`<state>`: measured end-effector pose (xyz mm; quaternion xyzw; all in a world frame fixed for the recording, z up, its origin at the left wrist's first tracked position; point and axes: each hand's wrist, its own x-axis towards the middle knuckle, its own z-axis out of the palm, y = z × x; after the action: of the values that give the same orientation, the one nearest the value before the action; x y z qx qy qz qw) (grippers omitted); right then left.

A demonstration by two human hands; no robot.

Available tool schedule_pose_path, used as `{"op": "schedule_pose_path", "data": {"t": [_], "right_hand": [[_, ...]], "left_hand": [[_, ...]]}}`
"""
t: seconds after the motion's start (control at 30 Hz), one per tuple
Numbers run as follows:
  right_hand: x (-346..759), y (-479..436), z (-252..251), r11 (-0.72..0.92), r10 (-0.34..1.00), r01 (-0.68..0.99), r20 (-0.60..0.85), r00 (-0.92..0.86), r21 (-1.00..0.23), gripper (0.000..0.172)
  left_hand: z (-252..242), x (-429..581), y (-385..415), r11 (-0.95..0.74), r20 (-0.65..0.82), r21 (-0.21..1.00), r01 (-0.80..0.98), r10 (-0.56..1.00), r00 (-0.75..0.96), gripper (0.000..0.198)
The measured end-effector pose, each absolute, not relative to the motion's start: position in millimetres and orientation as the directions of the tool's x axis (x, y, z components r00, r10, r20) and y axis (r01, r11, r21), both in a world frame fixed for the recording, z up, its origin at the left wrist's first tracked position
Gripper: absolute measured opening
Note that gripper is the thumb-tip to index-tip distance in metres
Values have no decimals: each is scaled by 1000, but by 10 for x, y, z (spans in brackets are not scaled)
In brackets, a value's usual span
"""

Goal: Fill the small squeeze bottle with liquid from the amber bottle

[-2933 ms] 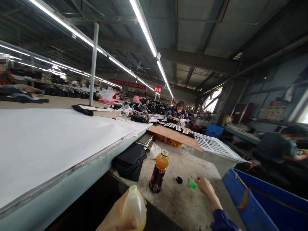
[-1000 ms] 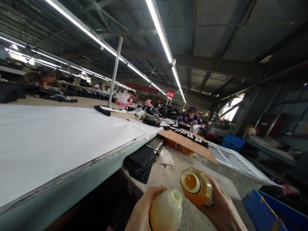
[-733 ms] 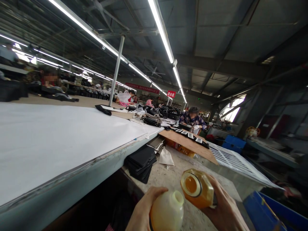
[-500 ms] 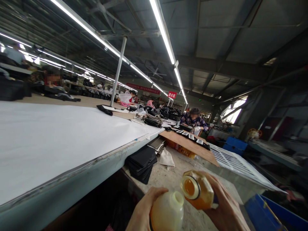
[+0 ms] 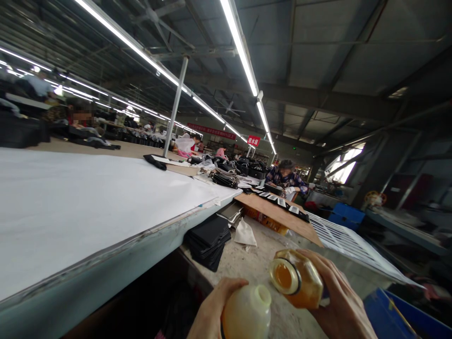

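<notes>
My left hand (image 5: 213, 311) is wrapped round a cloudy plastic bottle (image 5: 247, 313) with an uncapped mouth and amber liquid inside. In my right hand (image 5: 341, 294) is a clear faceted jar (image 5: 300, 278), tilted so that its wide open mouth faces left. Amber liquid shows inside the jar. Its mouth is just above and to the right of the bottle's neck, with a small gap between them. I see no stream of liquid from one to the other. The bottle's lower part falls outside the frame.
A white-covered table (image 5: 106, 202) fills the left. On a lower worn bench (image 5: 243, 259) lie stacked black sheets (image 5: 210, 235) and a white cloth (image 5: 245, 232). A brown board (image 5: 278, 214), a white grid rack (image 5: 353, 245) and a blue bin (image 5: 388, 306) are at right. A co-worker (image 5: 286, 176) sits beyond.
My right hand has moved slightly right with the jar, widening the gap to the bottle. My left hand holds the bottle in almost the same place.
</notes>
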<state>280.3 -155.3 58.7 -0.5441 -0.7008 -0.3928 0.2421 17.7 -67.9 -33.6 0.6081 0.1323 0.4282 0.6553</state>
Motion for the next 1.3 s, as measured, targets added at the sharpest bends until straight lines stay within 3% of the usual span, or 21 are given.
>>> {"op": "schedule_pose_path", "data": {"t": [0.37, 0.9, 1.3], "right_hand": [[2756, -1574, 680, 95, 524, 926, 772, -359, 366, 41], [2798, -1607, 661, 100, 557, 937, 761, -332, 336, 46], [2838, -1614, 635, 69, 561, 939, 765, -315, 337, 48]], "left_hand": [[-374, 216, -627, -202, 428, 891, -406, 670, 606, 68], [-330, 224, -687, -188, 387, 907, -377, 726, 569, 69], [-433, 300, -641, -151, 404, 897, -416, 661, 632, 76]]}}
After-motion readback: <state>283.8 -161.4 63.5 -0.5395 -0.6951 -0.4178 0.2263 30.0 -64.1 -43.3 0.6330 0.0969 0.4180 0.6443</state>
